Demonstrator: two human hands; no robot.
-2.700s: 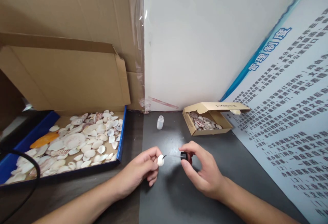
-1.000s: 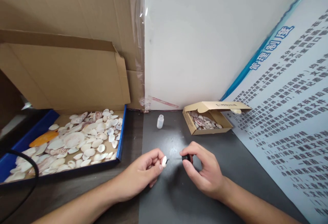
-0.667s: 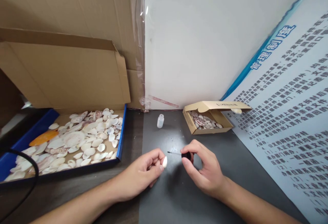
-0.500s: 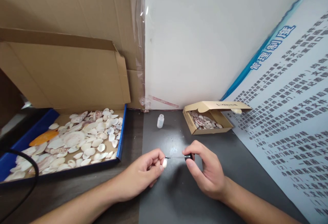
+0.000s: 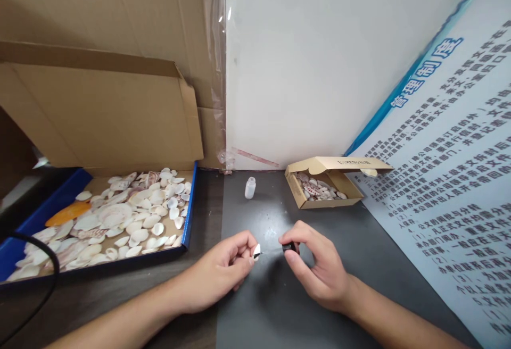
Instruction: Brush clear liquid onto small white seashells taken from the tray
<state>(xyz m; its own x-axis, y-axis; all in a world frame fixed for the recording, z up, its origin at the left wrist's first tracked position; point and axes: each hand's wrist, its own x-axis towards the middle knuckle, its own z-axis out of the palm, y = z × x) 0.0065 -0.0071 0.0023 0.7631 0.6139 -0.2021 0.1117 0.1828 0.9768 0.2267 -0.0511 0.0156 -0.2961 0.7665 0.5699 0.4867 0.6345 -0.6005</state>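
Note:
My left hand [image 5: 231, 264] is closed, pinching a small white seashell [image 5: 257, 249] between thumb and fingertips. Opposite it, my right hand [image 5: 317, 266] grips the black cap of a brush applicator [image 5: 288, 247]. The applicator's thin clear stem points left, and its dark tip lies against the shell's lower edge. Behind my hands a small whitish bottle [image 5: 249, 189] stands upright without a cap on the dark mat.
To the left, a blue-edged cardboard box [image 5: 192, 200] with a raised lid holds many shells and one orange piece. A smaller open carton [image 5: 327, 204] with shells stands back right. A black cable [image 5: 54, 258] curves at left. A printed poster [image 5: 439, 179] slopes along the right.
The brush tip has moved from the shell's upper edge down to its lower edge. My right hand has shifted slightly left, and the shell has turned a little in my left fingers.

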